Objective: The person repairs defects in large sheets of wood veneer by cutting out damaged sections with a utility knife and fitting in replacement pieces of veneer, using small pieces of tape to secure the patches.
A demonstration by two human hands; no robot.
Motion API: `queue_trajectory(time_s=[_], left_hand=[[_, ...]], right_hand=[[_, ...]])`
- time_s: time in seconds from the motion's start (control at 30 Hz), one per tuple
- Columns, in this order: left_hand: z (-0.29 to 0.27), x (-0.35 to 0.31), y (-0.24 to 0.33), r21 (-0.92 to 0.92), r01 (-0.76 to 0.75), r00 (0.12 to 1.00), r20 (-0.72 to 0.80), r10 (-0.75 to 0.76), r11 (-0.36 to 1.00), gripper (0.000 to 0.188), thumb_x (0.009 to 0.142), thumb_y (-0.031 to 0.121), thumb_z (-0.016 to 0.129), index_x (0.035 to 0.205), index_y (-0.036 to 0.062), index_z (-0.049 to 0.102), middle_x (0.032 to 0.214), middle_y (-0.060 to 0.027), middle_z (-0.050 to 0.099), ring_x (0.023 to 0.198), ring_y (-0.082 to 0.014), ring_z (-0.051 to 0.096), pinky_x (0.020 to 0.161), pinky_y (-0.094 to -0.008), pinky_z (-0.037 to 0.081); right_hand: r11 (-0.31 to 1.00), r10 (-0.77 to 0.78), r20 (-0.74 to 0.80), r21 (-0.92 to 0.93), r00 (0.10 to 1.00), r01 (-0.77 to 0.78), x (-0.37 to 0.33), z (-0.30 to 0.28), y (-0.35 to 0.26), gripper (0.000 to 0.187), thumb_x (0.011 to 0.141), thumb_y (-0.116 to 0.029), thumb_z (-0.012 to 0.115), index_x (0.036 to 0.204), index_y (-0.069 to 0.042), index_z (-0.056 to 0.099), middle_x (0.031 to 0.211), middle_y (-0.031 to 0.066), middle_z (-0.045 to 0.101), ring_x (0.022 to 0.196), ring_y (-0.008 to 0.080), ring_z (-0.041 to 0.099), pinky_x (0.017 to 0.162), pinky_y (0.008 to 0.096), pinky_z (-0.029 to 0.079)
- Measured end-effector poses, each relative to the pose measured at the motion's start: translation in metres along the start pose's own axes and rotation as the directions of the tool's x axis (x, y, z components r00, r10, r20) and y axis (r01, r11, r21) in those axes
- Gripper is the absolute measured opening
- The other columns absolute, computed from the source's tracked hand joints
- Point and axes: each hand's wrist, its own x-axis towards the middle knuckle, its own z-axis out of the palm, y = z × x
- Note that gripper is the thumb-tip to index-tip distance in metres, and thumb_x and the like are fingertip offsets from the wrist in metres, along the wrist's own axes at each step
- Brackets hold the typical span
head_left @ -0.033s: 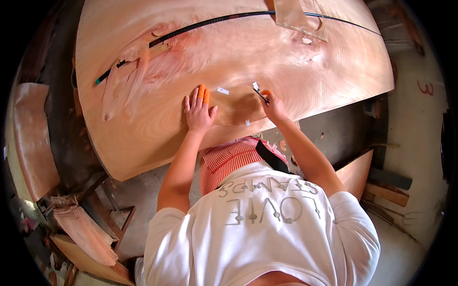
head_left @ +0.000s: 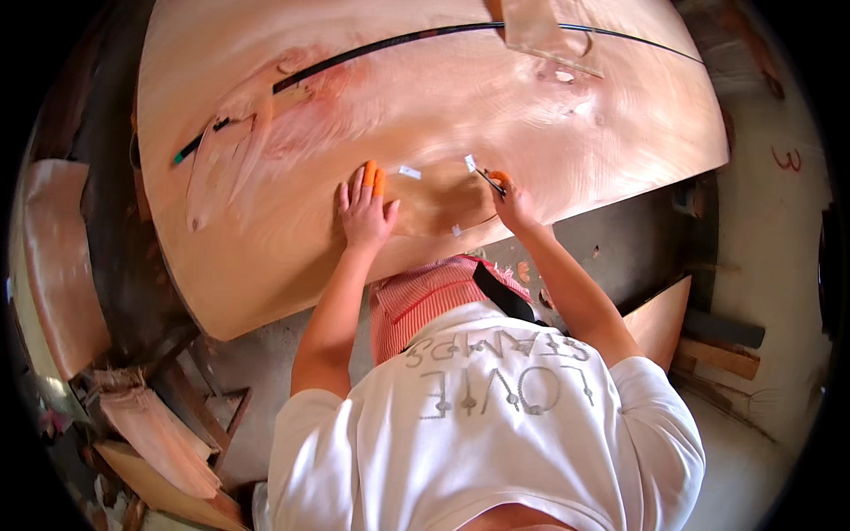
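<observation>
A large sheet of pale wood veneer (head_left: 266,274) lies under both hands. My left hand (head_left: 367,211) rests flat on it, fingers stretched out, with orange covers on two fingers. In my right hand (head_left: 514,204) is a slim dark hand tool (head_left: 488,182), pinched near its end; its exact kind is too small to make out. The tool's tip points at a small white tape piece (head_left: 470,163). Between the hands is a darker rounded veneer patch (head_left: 443,202), edged by a second tape piece (head_left: 409,172) and a third tape piece (head_left: 457,230).
A long black strip (head_left: 390,41) curves across the far part of the sheet, under a loose veneer offcut (head_left: 540,40). A dark stick with a green end (head_left: 197,145) lies at the left. Veneer scraps (head_left: 159,425) and boards (head_left: 717,357) stand around on the floor.
The tool and my right hand have shifted slightly to the right and nearer me, and the tool's tip has drawn back a little from the far tape piece. My left hand stays flat.
</observation>
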Motion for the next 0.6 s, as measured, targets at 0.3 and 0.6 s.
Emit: queue_trajectory(time_s=[0.3, 0.6], left_hand=[[-0.024, -0.002, -0.038, 0.241, 0.153, 0.988, -0.014, -0.154, 0.958, 0.064, 0.083, 0.041, 0.047, 0.133, 0.0049, 0.029, 0.140, -0.0115, 0.025, 0.129, -0.0265, 0.023, 0.102, -0.0503, 0.016], [-0.028, 0.001, -0.037, 0.305, 0.139, 0.982, 0.078, -0.170, 0.942, 0.065, 0.083, 0.042, 0.047, 0.134, 0.0055, 0.028, 0.141, -0.0104, 0.024, 0.130, -0.0258, 0.020, 0.103, -0.0494, 0.014]], right_hand=[[0.908, -0.020, -0.252, -0.409, 0.967, -0.088, 0.046, -0.055, 0.100, 0.051, 0.078, 0.000, 0.042, 0.128, -0.011, 0.039, 0.136, 0.0064, 0.032, 0.123, 0.0252, 0.034, 0.093, 0.0343, 0.038], [0.924, 0.000, -0.238, -0.372, 0.971, -0.091, 0.037, -0.051, 0.103, 0.064, 0.070, -0.001, 0.049, 0.132, -0.008, 0.033, 0.142, 0.0021, 0.023, 0.131, 0.0232, 0.020, 0.105, 0.0388, 0.020]])
